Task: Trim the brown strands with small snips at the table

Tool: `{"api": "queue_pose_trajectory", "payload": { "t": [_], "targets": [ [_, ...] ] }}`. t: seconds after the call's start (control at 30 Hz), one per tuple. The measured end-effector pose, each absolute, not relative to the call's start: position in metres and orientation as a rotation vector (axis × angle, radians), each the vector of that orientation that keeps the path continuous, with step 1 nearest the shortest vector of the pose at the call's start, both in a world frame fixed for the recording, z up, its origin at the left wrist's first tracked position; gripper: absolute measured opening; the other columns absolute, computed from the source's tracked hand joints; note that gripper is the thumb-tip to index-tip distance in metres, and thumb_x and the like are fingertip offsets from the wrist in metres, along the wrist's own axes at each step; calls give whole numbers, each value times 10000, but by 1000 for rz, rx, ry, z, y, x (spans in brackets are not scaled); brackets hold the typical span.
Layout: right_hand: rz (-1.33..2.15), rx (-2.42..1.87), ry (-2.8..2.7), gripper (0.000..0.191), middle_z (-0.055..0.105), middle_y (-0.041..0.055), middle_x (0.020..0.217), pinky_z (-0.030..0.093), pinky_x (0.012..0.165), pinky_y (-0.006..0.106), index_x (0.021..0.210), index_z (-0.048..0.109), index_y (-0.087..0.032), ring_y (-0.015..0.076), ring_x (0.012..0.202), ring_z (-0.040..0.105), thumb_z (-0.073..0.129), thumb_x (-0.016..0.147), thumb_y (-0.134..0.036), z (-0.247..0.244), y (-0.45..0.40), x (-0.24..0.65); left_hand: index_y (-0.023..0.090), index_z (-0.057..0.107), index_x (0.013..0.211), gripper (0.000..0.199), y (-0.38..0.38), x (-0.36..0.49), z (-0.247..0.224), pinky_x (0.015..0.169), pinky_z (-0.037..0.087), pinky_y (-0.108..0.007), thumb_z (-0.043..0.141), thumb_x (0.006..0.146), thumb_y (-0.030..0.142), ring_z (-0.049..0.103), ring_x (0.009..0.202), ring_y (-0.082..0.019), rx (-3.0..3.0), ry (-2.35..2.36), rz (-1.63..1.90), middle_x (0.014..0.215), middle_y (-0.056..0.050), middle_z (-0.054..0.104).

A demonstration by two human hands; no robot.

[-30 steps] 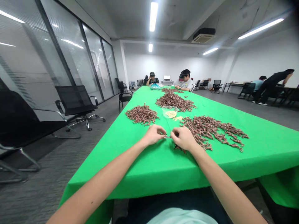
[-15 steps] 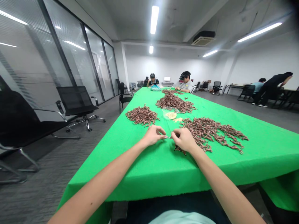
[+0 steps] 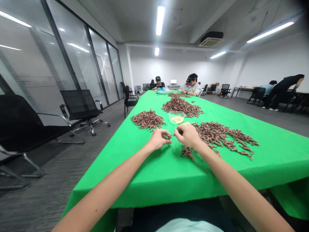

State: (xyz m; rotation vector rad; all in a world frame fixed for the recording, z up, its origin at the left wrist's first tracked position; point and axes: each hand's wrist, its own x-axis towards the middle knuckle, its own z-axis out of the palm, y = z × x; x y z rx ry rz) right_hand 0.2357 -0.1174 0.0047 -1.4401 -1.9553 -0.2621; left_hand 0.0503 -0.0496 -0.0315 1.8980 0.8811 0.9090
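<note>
In the head view, a small brown sliver (image 3: 170,136) is pinched between the fingers (image 3: 166,135) of the left hand (image 3: 158,139) and those (image 3: 178,130) of the right hand (image 3: 187,135). A clump of twig-like pieces (image 3: 187,152) lies at 5 o'clock on the green tabletop (image 3: 265,164), a larger spread (image 3: 217,137) at 3 o'clock, and a clear bowl (image 3: 177,117) at 12 o'clock.

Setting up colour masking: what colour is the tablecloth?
The tablecloth is bright solid green, best seen in the head view.

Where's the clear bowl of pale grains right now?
In the head view, the clear bowl sits on the green tablecloth, just beyond the person's left hand and right hand, between the left brown pile and right brown pile.
</note>
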Motion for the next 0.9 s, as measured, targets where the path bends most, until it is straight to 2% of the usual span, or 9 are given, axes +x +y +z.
{"api": "queue_pose_trajectory", "payload": {
  "t": [0.17, 0.3, 0.47, 0.63, 0.9],
  "targets": [
    [-297, -1442, -1828, 340, 608, 34, 588, 300, 632, 291, 579, 544, -200, 133, 560, 461, 475, 890, -319, -4, -101, 254, 90, 728, 851, 342, -51, 53, -30, 704, 593, -306, 917, 594, 213, 727, 734, -188, 1798, 795, 1004, 855, -120, 774],
    [-252, -1407, -1705, 354, 572, 19, 566, 311, 616, 280, 554, 496, -204, 116, 523, 432, 465, 889, -315, -16, -103, 262, 85, 723, 958, 457, -57, 55, -25, 735, 608, -327, 937, 601, 273, 738, 746, -192, 1692, 735, 1031, 873, -126, 779],
    [-269, -1457, -1645, 326, 601, 23, 566, 315, 610, 281, 583, 552, -200, 122, 516, 452, 502, 879, -325, -22, -106, 258, 88, 753, 974, 514, -63, 55, -18, 794, 619, -356, 951, 594, 372, 755, 815, -224, 1688, 640, 1050, 919, -135, 790],
    [-379, -1435, -1470, 265, 655, 35, 628, 343, 620, 280, 703, 646, -201, 154, 563, 536, 501, 887, -326, -25, -107, 256, 111, 770, 1021, 532, -64, 54, -15, 793, 624, -362, 962, 586, 349, 758, 817, -228, 1714, 577, 1090, 960, -132, 796],
    [-560, -1349, -1527, 246, 696, 47, 719, 377, 649, 281, 753, 634, -204, 167, 645, 590, 477, 917, -297, -26, -109, 257, 128, 779, 1013, 483, -63, 55, -14, 891, 616, -407, 955, 601, 310, 761, 874, -233, 1710, 515, 1077, 1002, -124, 798]
  ]
}}
